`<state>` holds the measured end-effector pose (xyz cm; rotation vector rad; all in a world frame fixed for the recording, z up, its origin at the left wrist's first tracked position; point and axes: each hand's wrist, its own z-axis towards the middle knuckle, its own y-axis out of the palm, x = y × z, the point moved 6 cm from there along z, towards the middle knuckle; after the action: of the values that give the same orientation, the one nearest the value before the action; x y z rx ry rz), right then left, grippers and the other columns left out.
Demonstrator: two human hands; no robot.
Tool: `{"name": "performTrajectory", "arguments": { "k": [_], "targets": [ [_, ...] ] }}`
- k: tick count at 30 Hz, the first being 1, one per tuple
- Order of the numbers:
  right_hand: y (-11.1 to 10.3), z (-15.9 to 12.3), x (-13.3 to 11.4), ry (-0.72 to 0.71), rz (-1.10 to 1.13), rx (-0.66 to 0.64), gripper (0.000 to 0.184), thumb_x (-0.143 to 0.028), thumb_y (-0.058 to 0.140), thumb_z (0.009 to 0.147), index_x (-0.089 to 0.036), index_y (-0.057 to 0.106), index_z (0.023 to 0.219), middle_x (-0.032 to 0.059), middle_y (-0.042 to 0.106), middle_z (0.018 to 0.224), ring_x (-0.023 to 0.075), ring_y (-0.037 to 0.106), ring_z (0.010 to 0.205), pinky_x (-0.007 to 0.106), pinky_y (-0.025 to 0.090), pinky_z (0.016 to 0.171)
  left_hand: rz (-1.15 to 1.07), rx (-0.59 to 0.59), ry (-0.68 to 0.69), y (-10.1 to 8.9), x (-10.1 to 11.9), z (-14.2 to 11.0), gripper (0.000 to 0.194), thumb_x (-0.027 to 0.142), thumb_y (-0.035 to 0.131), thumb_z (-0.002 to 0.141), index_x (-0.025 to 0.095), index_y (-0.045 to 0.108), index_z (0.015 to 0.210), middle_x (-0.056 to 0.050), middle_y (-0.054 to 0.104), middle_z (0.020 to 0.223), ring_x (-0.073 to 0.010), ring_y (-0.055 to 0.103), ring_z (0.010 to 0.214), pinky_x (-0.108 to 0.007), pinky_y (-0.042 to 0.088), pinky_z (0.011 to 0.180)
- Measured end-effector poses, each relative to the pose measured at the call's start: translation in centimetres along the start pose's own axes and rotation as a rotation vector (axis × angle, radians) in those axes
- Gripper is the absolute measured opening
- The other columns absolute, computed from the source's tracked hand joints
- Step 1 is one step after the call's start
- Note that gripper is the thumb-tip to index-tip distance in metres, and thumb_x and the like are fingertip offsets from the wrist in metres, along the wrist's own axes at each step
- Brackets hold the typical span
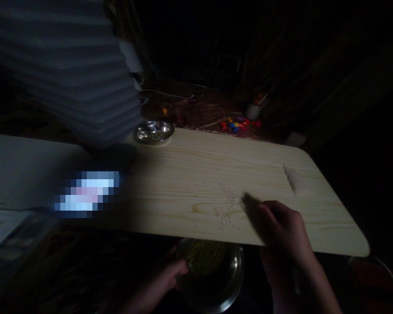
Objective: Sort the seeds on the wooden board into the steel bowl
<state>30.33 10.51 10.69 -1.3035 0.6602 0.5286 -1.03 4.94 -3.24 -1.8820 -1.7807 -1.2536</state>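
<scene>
My left hand (175,271) grips the rim of a round metal bowl (236,283), its thumb over the edge. The bowl sits below the table's front edge, and small green grains, like mung beans (207,257), lie inside. My right hand (283,220) hovers over the front of the table, its fingers curled together; whatever they may hold is hidden. Left of it, small pale grains (229,196) are strewn on the wood. A heap of similar pale grains (295,181) lies toward the table's right end.
The light wooden table (183,161) carries a small metal dish (153,132) with some grains at its back left. A lit, blurred-out screen (87,194) glows at left, beside a pale pleated surface (68,74). Colourful pieces (237,125) and a white cup (253,111) stand beyond the table.
</scene>
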Motion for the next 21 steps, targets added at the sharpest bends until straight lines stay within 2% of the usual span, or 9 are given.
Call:
{"name": "performTrajectory", "arguments": {
  "k": [4, 9, 13, 16, 19, 21],
  "targets": [
    [0.9, 1.4, -0.1, 0.01, -0.04, 0.031, 0.037, -0.049, 0.055, 0.098, -0.018, 0.075, 0.099, 0.0113, 0.081, 0.092, 0.0265, 0.077, 0.082, 0.032, 0.055, 0.07, 0.034, 0.043, 0.003, 0.0, 0.4, -0.1, 0.035, 0.026, 0.067, 0.069, 0.023, 0.066, 0.104, -0.004, 0.069, 0.094, -0.0261, 0.062, 0.089, -0.038, 0.052, 0.075],
    [3.2, 1.6, -1.8, -0.061, -0.01, -0.026, 0.034, -0.044, 0.052, 0.1, -0.018, 0.074, 0.102, 0.0107, 0.081, 0.092, 0.0245, 0.076, 0.079, 0.031, 0.054, 0.07, 0.039, 0.091, 0.006, 0.2, 1.0, -0.5, 0.033, 0.028, 0.069, 0.066, 0.022, 0.069, 0.098, -0.006, 0.072, 0.095, -0.0284, 0.066, 0.091, -0.039, 0.054, 0.076],
    [3.1, 2.0, -1.7, -0.071, 0.023, -0.002, 0.033, -0.044, 0.053, 0.099, -0.019, 0.075, 0.098, 0.009, 0.081, 0.09, 0.0238, 0.076, 0.079, 0.03, 0.054, 0.068, -0.023, 0.079, -0.003, 0.3, 0.9, -0.5, 0.037, 0.025, 0.07, 0.067, 0.022, 0.068, 0.103, -0.007, 0.072, 0.099, -0.0298, 0.066, 0.094, -0.039, 0.054, 0.076],
    [3.0, 2.4, -1.7, -0.071, 0.008, 0.006, 0.032, -0.044, 0.055, 0.098, -0.018, 0.075, 0.098, 0.0098, 0.081, 0.09, 0.0239, 0.076, 0.078, 0.031, 0.053, 0.068, -0.008, 0.096, 0.025, -0.3, 0.5, -0.4, 0.034, 0.024, 0.071, 0.071, 0.023, 0.068, 0.105, -0.006, 0.071, 0.098, -0.0273, 0.066, 0.092, -0.035, 0.052, 0.072],
    [3.8, 2.5, -2.5, -0.084, -0.006, -0.047, 0.032, -0.041, 0.054, 0.098, -0.018, 0.075, 0.099, 0.0103, 0.081, 0.089, 0.0232, 0.075, 0.075, 0.032, 0.053, 0.066, 0.063, 0.128, 0.035, -1.0, 0.0, -0.2, 0.025, 0.024, 0.07, 0.074, 0.023, 0.069, 0.099, -0.003, 0.068, 0.089, -0.0223, 0.063, 0.082, -0.031, 0.05, 0.066],
    [4.5, 2.5, -3.1, -0.098, 0.012, -0.096, 0.031, -0.041, 0.054, 0.098, -0.018, 0.076, 0.097, 0.0098, 0.081, 0.086, 0.0229, 0.075, 0.073, 0.033, 0.053, 0.066, 0.08, 0.139, 0.032, -1.4, -0.4, -0.2, 0.025, 0.024, 0.069, 0.075, 0.024, 0.069, 0.101, -0.003, 0.068, 0.089, -0.0213, 0.063, 0.081, -0.03, 0.049, 0.066]
  ]
}}
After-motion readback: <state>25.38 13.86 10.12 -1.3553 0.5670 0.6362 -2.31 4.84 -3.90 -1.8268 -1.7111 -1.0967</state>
